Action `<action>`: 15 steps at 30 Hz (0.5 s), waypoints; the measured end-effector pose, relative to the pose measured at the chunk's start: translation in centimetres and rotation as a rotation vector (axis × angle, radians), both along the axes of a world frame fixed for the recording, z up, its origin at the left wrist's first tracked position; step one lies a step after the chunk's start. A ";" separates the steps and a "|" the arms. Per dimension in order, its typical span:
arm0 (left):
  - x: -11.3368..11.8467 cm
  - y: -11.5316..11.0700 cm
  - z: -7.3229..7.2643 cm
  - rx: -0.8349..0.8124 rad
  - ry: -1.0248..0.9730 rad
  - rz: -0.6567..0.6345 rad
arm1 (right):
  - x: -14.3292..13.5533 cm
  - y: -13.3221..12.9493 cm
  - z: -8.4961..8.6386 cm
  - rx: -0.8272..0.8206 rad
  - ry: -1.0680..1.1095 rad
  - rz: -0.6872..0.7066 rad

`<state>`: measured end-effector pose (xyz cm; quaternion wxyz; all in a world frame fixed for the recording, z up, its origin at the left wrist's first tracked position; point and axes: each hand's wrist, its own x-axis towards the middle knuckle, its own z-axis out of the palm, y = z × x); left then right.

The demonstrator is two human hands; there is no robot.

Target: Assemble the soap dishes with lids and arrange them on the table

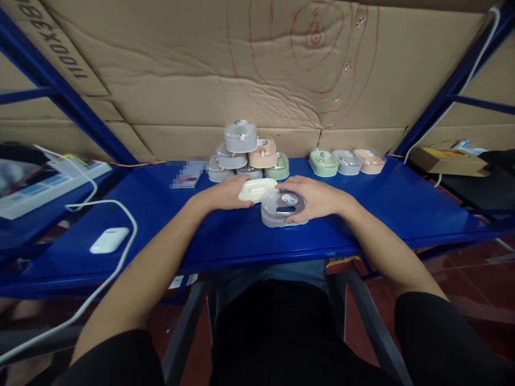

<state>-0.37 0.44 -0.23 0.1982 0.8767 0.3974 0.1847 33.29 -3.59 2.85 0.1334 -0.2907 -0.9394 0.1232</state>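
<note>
My left hand (pixel 231 193) is closed around the left end of a cream-white oval plastic piece (pixel 259 187), held just above the blue tabletop. Close beside it, my right hand (pixel 317 198) grips a grey rounded plastic box with a clear lid (pixel 282 213) from its right side. A round sticker and a dark slot show on that lid. The fingertips of my right hand come near the white piece; whether they touch it I cannot tell. Behind my hands, similar boxes in grey, pink and green form a stack, topped by a grey box (pixel 241 136).
A green box (pixel 324 163), a grey box (pixel 346 162) and a pink box (pixel 369 161) stand in a row at back right. A white earbud case (pixel 110 240) and white cable (pixel 127 217) lie left, near a power strip (pixel 56 185). Cardboard (pixel 193 102) closes the back.
</note>
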 end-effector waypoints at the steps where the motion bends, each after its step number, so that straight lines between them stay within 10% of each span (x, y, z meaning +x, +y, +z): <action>1: 0.0 0.0 0.0 -0.008 -0.013 -0.009 | -0.1 0.1 -0.2 -0.004 -0.005 0.002; 15: 0.1 0.2 -0.1 0.024 0.024 -0.057 | -1.1 -0.2 -1.1 -0.001 -0.061 0.020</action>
